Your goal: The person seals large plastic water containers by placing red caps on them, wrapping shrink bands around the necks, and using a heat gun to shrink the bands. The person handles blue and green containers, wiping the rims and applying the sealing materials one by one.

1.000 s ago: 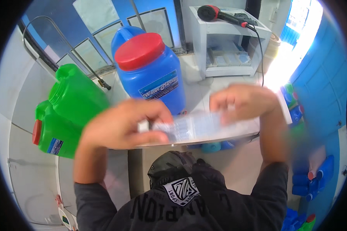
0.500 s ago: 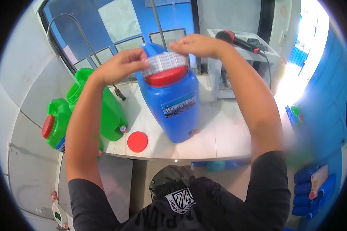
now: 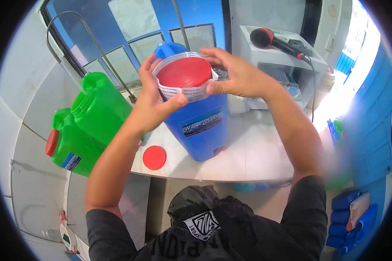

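Observation:
A blue water jug [image 3: 200, 141] stands upright on the white counter, with its spout-like blue handle at the back. Its red screw cap [image 3: 185, 73] is ringed by a loose, printed clear-white shrink seal band [image 3: 194, 92], which stands out around the cap's edge. My left hand [image 3: 154, 102] holds the band's left side, thumb at the front and fingers along the side. On the right, my right hand [image 3: 233, 76] has its thumb on the band's front edge and its fingers toward the back. A loose red cap [image 3: 154, 157] lies flat left of the jug.
Two green jugs [image 3: 98, 106] stand at the left, one uncapped and one with a red cap. A corded black-and-red heat gun or hair dryer [image 3: 276, 42] rests on a white shelf unit [image 3: 257, 102] at the back right. More blue containers [image 3: 346, 217] sit lower right.
The seal band, flat above the cap earlier, now encircles it. My hands have come down and around to the jug's sides, and the left green jug shows more.

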`<move>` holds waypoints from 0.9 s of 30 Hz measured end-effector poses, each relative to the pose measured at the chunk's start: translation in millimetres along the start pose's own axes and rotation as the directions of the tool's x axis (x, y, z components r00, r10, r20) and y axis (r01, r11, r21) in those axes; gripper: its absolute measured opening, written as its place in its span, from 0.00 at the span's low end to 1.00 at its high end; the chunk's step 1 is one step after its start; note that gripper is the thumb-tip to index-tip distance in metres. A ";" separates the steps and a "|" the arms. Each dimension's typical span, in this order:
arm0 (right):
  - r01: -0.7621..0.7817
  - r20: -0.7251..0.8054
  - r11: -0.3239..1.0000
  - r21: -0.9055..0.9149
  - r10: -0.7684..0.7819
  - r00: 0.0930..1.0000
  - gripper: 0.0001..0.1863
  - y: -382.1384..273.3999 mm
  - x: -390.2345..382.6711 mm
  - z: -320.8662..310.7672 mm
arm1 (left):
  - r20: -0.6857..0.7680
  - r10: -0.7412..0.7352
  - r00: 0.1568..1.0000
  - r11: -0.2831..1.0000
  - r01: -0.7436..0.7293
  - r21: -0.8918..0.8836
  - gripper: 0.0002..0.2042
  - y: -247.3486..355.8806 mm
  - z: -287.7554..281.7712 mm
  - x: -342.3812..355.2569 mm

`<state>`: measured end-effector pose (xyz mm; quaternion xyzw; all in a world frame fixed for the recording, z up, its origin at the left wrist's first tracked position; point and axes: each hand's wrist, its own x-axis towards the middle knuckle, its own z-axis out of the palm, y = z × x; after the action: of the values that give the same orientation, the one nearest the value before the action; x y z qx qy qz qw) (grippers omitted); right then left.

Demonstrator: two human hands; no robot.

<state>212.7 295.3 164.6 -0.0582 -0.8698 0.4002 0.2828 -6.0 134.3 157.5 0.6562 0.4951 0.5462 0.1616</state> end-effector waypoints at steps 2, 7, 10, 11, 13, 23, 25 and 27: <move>-0.013 -0.011 0.998 -0.054 0.013 1.000 0.52 11.3 0.9 -18.2 | -0.022 -0.049 0.999 0.998 0.050 0.040 0.67 -2.6 6.5 -2.9; -0.342 -0.443 0.789 -0.510 0.100 0.891 0.39 42.9 12.9 -118.1 | 0.045 -0.227 0.973 0.962 0.217 0.168 0.74 9.1 -13.1 0.3; -0.619 -0.552 0.194 -0.761 0.308 0.775 0.43 60.5 15.4 -183.6 | 0.059 -0.217 0.974 0.971 0.210 0.113 0.76 14.1 -23.2 5.1; -0.698 -0.556 0.250 -0.671 0.453 0.697 0.44 65.3 14.2 -196.2 | 0.093 -0.216 0.972 0.976 0.213 0.043 0.76 14.8 -23.3 5.8; -0.676 -0.441 0.282 -0.681 0.579 0.686 0.45 71.0 11.9 -214.8 | 0.122 -0.224 0.967 0.975 0.220 0.043 0.75 16.1 -20.6 6.6; -0.763 -0.436 0.355 -0.540 0.658 0.615 0.36 83.2 0.4 -223.8 | 0.313 -0.215 0.925 0.845 0.015 0.535 0.65 57.3 -38.9 58.7; -0.808 -0.454 0.442 -0.390 0.670 0.587 0.39 77.7 -9.8 -221.3 | 0.475 -0.214 0.853 0.808 -0.119 0.578 0.59 64.6 -32.8 76.0; -0.783 -0.514 0.570 -0.250 0.607 0.606 0.38 66.7 -32.3 -214.1 | 0.602 -0.233 0.764 0.764 -0.238 0.599 0.52 67.3 -20.0 89.3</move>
<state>346.6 471.6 212.9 -0.5410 -0.7688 0.2469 0.2350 0.6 170.7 264.8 0.8173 0.5638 0.0823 0.0854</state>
